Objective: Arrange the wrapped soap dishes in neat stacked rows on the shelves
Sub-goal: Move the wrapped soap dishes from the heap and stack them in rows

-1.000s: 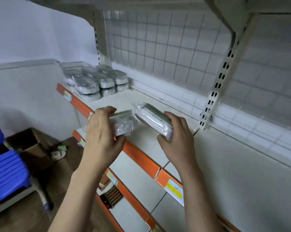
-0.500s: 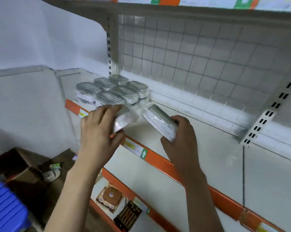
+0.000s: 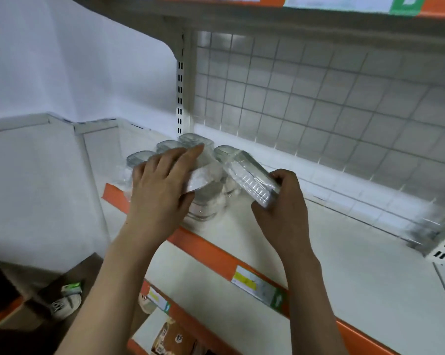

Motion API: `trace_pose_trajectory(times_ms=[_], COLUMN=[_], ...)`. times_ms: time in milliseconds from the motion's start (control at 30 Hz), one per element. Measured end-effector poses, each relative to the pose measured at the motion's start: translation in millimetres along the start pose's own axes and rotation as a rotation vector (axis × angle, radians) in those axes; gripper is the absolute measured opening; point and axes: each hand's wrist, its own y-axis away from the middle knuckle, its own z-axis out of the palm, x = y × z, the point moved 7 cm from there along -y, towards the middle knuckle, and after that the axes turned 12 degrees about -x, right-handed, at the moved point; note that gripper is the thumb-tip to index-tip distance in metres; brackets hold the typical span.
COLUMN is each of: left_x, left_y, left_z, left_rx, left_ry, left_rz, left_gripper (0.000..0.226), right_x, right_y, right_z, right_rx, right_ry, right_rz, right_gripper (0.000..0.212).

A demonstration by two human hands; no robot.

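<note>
Several wrapped soap dishes (image 3: 170, 146) stand stacked in rows at the left end of the white shelf (image 3: 344, 252). My left hand (image 3: 162, 190) grips one wrapped soap dish (image 3: 203, 175) and holds it on top of the front stack, covering most of it. My right hand (image 3: 283, 208) grips a second wrapped soap dish (image 3: 252, 175), tilted up on its edge just right of the stacks. The lower dishes of the front stack (image 3: 206, 206) show blurred beneath my left hand.
An orange price rail (image 3: 216, 254) runs along the shelf's front edge. A wire grid back panel (image 3: 318, 111) and slotted upright (image 3: 180, 98) stand behind. Another shelf (image 3: 242, 16) hangs above. Below are lower shelves with brown packets (image 3: 175, 336), and a cardboard box (image 3: 16, 298) on the floor.
Both hands have moved left and forward with their dishes to the stacks. My left hand's dish now sits over the front stack; my right hand's dish is close beside it.
</note>
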Motion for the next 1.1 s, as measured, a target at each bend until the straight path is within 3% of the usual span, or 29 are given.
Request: trace_pose_trajectory(times_ms=[200, 467, 800, 1000, 1100], left_x=[-48, -87, -126, -139, -146], left_y=[-52, -112, -202, -214, -214], left_z=[14, 48, 116, 150, 165], left_rx=[0.007, -0.115, -0.329, -0.275, -0.344], left_ry=[0.025, -0.001, -0.042, 0.025, 0.042], left_rz=[0.047, 0.172, 0.366, 0.473, 0.458], left_gripper=[0.065, 0.055, 0.064, 0.083, 0.088], right_x=[-8, 1, 23, 36, 43], right_y=[-64, -120, -178, -189, -189], right_z=[25, 43, 67, 92, 108], right_rx=[0.045, 0.052, -0.041, -0.066, -0.155], right_ry=[0.014, 0.219, 0.514, 0.591, 0.603], right_rz=[-0.068, -0.052, 0.043, 0.103, 0.127], right_gripper=[0.039, 0.048, 0.050, 0.052, 0.053])
